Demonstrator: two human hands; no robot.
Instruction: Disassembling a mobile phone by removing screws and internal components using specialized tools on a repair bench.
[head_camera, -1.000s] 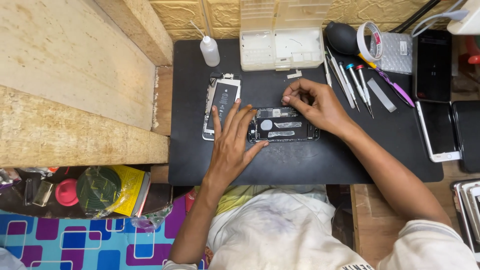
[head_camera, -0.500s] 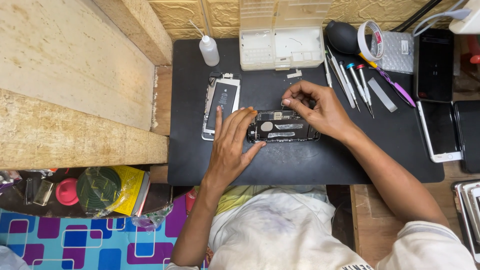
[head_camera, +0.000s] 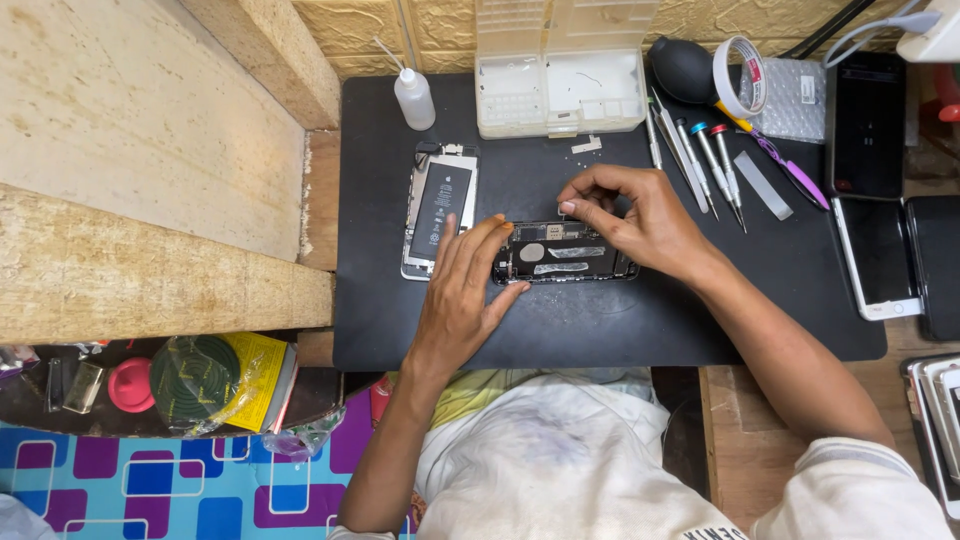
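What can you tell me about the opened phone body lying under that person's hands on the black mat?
The opened phone body is a dark, flat, rounded-corner shell lying lengthwise on the black mat, its insides facing up: small metal shields, a round pale patch and silvery strips show. The left hand steadies its left end with spread fingers, while the right hand pinches at its upper edge. A second opened phone part with a battery lies just beside it.

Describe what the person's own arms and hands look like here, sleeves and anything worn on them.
Both hands are bare: no gloves, rings or watch show on the left hand or the right hand. The forearms are uncovered too. The right arm ends in a short whitish sleeve at the upper arm; the shirt is whitish and smudged. The left arm's sleeve is out of view.
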